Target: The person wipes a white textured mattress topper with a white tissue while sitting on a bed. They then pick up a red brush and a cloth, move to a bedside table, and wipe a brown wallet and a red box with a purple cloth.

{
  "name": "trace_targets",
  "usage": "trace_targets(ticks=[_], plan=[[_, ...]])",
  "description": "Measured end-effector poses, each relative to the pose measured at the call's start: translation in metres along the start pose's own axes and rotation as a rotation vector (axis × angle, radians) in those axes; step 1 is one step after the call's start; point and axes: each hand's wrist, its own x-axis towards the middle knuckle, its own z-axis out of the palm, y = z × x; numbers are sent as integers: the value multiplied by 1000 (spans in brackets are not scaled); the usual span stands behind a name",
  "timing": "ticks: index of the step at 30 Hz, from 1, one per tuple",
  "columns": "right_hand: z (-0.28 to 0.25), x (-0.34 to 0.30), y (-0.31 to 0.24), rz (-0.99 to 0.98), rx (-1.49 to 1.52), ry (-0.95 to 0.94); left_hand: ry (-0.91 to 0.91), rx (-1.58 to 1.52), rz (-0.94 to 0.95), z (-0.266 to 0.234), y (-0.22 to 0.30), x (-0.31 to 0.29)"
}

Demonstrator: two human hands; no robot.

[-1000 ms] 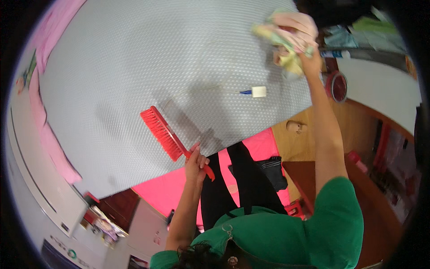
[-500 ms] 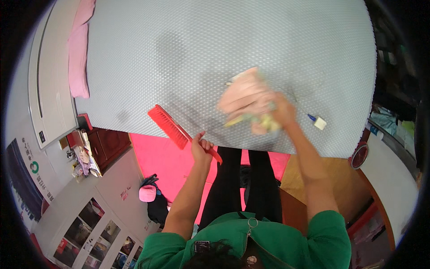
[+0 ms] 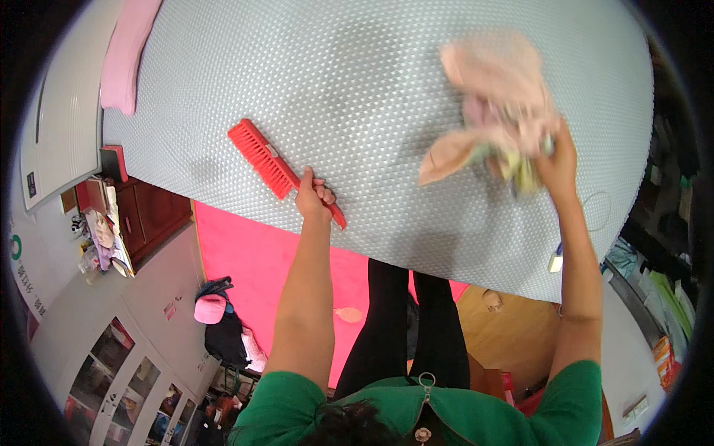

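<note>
My left hand (image 3: 313, 195) is closed around the handle of a red bed brush (image 3: 260, 154), its bristles turned toward the lower left. The brush is held over the near part of a grey, dimpled mattress (image 3: 297, 67). Farther right, my right hand (image 3: 558, 160) grips a bunched cloth (image 3: 506, 82), peach with yellow and greenish parts. Motion blurs the cloth, and its exact kind cannot be made out. It hangs loosely over the mattress, one corner trailing to the left.
Beside my right forearm lies a small white plug (image 3: 555, 262) with a thin cable. Pink folded bedding (image 3: 126, 67) lines the mattress's left edge. Below are a pink floor mat (image 3: 245, 245), a white cabinet (image 3: 141, 349) and dark clothes with a pink cap (image 3: 210, 308).
My right hand has swung the cloth away from me and to the right. My left hand has moved the brush slightly forward and left, still gripping it. The view has shifted.
</note>
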Motion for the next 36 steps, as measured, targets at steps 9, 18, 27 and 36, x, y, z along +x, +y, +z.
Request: trace_targets(ticks=[9,18,27,36], plan=[[218,241,-147,178,-149,-163,-1,34,-90,11,7,3],[94,-43,-191,404,23,-1382,37,30,-94,-3,-2,16],[97,255,-84,-61,-385,-113,-34,46,-122,6,2,13],[127,-82,-109,20,-110,-524,-27,70,-32,-12,0,33]])
